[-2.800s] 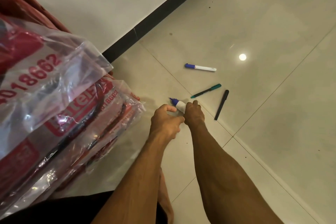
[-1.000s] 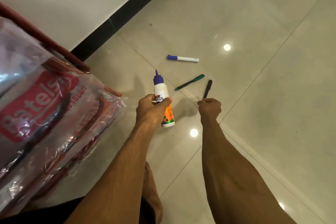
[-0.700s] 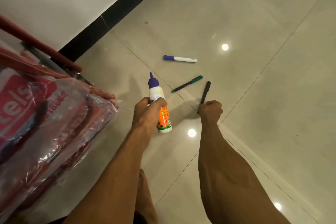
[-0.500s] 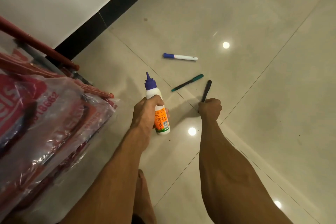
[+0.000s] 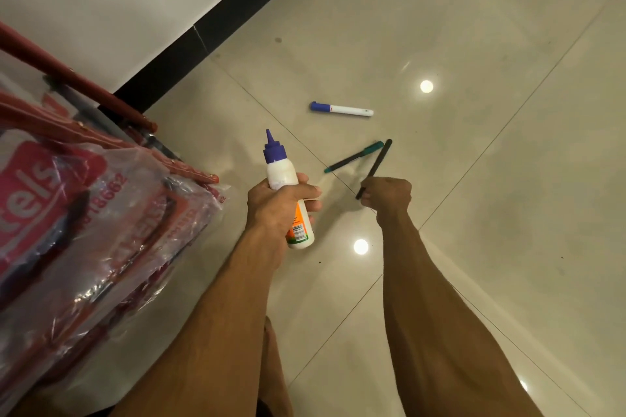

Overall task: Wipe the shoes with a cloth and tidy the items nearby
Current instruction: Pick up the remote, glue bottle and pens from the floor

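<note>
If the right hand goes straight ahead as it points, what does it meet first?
Probably the green pen, by the tip of the black pen the right hand grips; height unclear.

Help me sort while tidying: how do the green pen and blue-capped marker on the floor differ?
The green pen is thin and dark-barrelled; the blue-capped marker is thicker and white. The pen lies diagonally, the marker nearly level and farther off. Both lie on the floor, unheld.

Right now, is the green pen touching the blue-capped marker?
Apart. The head view shows bare floor between the green pen and the blue-capped marker.
</note>
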`<state>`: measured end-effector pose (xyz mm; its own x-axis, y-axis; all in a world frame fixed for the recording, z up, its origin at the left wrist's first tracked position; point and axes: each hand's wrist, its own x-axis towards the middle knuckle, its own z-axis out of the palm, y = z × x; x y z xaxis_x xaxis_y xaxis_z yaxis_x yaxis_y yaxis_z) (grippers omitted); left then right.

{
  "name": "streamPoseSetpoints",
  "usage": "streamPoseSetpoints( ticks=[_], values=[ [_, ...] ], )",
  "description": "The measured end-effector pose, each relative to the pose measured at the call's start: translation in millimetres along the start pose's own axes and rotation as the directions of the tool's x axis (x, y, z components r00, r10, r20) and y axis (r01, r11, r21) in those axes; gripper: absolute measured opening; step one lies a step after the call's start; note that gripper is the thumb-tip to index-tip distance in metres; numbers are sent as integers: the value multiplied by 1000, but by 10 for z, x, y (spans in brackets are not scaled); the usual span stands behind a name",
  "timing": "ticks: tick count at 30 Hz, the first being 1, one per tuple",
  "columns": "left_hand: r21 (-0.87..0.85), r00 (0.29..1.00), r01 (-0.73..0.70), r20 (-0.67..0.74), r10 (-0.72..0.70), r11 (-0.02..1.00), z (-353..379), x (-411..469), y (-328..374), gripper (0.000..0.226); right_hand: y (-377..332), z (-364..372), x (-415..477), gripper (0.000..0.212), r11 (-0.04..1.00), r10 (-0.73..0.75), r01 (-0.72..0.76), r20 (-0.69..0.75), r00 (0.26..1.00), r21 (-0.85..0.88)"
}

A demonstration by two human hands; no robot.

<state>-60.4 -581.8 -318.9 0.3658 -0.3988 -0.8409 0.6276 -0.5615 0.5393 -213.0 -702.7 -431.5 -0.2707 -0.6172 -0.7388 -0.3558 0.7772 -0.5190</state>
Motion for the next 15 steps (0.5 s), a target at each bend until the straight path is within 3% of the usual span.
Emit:
streamPoseSetpoints(
  ticks=[4,8,12,15],
  values=[
    [-51,1000,-4,0,4,999,-6,-2,59,34,-282,-79,-372,13,978,-161,106,334,929,179],
    [-114,999,-30,-34,27,993,-104,2,107,37,-463,-126,-663,16,980,-196,132,643,741,148],
    [-151,997,-61,-54,54,987,-217,-10,171,36,-581,-104,-857,18,987,-126,156,808,575,43],
    [-163,997,-79,-40,73,984,-222,-48,231,36,-631,-65,-981,20,980,-89,197,863,498,-13]
  ],
)
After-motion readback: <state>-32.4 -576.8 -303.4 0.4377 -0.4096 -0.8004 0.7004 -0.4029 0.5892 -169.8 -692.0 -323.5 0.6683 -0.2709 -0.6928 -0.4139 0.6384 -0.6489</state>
